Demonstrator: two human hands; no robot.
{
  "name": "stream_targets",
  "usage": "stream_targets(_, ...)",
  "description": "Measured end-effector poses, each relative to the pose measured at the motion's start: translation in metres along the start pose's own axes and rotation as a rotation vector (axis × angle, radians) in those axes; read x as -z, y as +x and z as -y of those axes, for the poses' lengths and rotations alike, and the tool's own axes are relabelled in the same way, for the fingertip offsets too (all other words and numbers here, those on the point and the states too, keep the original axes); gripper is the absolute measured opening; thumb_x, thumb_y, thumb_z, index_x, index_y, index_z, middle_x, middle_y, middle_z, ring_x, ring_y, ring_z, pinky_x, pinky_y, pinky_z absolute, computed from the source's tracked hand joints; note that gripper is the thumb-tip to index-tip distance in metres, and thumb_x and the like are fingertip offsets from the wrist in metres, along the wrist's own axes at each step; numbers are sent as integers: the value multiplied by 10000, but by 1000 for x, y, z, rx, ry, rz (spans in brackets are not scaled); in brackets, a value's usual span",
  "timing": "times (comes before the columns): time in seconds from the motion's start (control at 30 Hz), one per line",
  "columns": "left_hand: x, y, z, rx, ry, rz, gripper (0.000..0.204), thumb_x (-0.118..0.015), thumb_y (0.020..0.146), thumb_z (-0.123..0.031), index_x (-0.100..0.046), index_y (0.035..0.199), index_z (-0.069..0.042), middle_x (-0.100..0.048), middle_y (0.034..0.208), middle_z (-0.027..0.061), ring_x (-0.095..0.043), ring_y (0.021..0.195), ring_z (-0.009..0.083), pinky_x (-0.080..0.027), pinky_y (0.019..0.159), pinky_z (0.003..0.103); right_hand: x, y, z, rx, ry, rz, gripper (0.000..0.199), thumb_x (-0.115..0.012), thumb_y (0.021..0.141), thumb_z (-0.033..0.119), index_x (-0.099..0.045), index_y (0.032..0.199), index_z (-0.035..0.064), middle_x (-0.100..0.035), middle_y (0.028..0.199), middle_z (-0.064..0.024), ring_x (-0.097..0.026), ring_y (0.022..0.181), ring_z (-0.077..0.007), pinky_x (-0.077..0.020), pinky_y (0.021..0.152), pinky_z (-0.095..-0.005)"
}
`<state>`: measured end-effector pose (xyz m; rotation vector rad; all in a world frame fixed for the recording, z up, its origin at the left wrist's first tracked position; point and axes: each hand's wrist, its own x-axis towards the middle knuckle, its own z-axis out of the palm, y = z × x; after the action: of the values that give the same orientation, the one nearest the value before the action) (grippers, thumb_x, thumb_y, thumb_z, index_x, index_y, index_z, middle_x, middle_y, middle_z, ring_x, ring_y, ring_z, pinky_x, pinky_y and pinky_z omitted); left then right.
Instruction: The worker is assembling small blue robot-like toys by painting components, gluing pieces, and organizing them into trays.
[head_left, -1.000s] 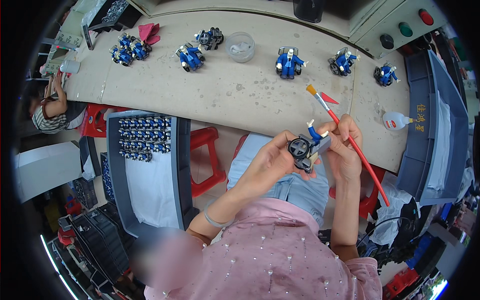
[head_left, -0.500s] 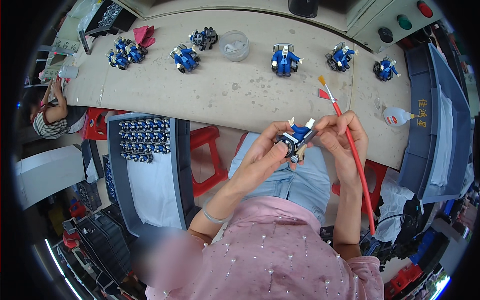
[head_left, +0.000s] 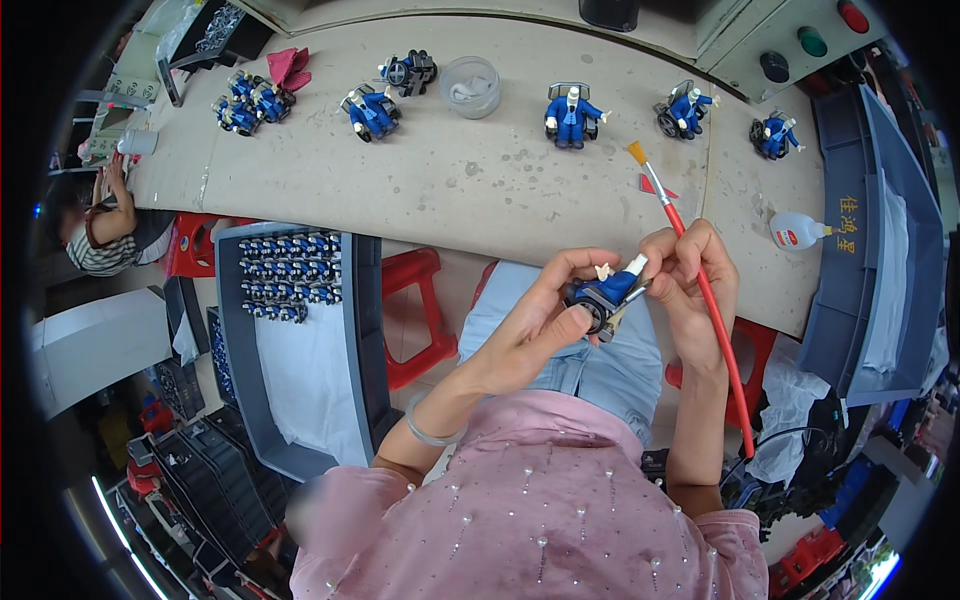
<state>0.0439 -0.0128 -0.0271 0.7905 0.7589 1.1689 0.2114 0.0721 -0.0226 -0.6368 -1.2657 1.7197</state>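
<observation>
Above my lap, my left hand (head_left: 530,335) is closed round a small toy figure in a wheelchair (head_left: 612,287), blue-coated with white head and hand. Its dark wheel shows by my thumb. The fingertips of my right hand (head_left: 697,290) meet the figure's head and the chair's back. A red-handled paintbrush (head_left: 722,345) is also held in my right hand, yellow bristles up toward the table. Across the table stand similar figures: one at the centre (head_left: 573,118), one at right (head_left: 685,110), another farther right (head_left: 775,135), and one at left (head_left: 370,112).
A clear plastic cup (head_left: 470,88) with white material stands at the back. A squeeze bottle (head_left: 797,231) is near the right edge, beside a grey crate (head_left: 850,250). At left, another grey crate (head_left: 350,350) holds rows of figures. A person (head_left: 105,225) sits far left, near red stools (head_left: 410,320).
The figure has been turned and tilted in my left hand, and shifted slightly right. My right hand has closed in on its head, the brush moving a little with it.
</observation>
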Motion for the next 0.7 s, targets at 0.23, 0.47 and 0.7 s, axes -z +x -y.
stream_targets(0.23,3,-2,1,26,-51,33,616,-530,921,-369,-304,1357,2,-515,1184,201,-541,1011,191,-462,788,308,-3,2,7,-26,0,-2,322,-674,783,-30,-369,787,71,-580,821,-129,-580,726,-146,-517,624,-278)
stream_targets(0.47,17,-7,-2,28,-240,48,686,-585,888,-352,-280,1381,15,-496,1237,237,-565,1047,269,-454,837,349,-12,7,20,46,-298,-58,270,-583,764,-137,-412,842,57,-608,891,-152,-578,839,-172,-466,777,-294)
stream_targets(0.7,47,-29,-31,-227,-178,-163,699,-689,781,-96,-312,1358,24,-495,1251,198,-497,1190,324,-423,965,376,82,-29,132,505,-1023,-484,72,-466,940,36,-411,896,18,-590,1060,-204,-563,912,-225,-460,849,-345)
